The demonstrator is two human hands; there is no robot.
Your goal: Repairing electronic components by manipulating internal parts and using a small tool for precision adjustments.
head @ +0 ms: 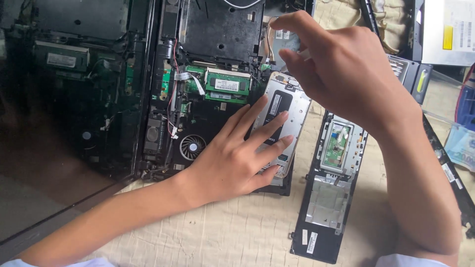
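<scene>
While the left hand (232, 158) is lying flat with fingers spread on a silver drive (281, 118) at the frame's centre, the right hand (341, 69) is pinching something small above its top edge, over the opened laptop (208, 74).

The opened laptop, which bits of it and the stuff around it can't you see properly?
Head view:
- Silver drive: its lower part is covered by the left hand.
- Small white thing at the right hand fingers: too hidden to tell what it is.
- Laptop base: cut off by the top edge.
- Left side of the screen: dark and reflective, blurred.
- Banknote: cut off by the right edge.
</scene>
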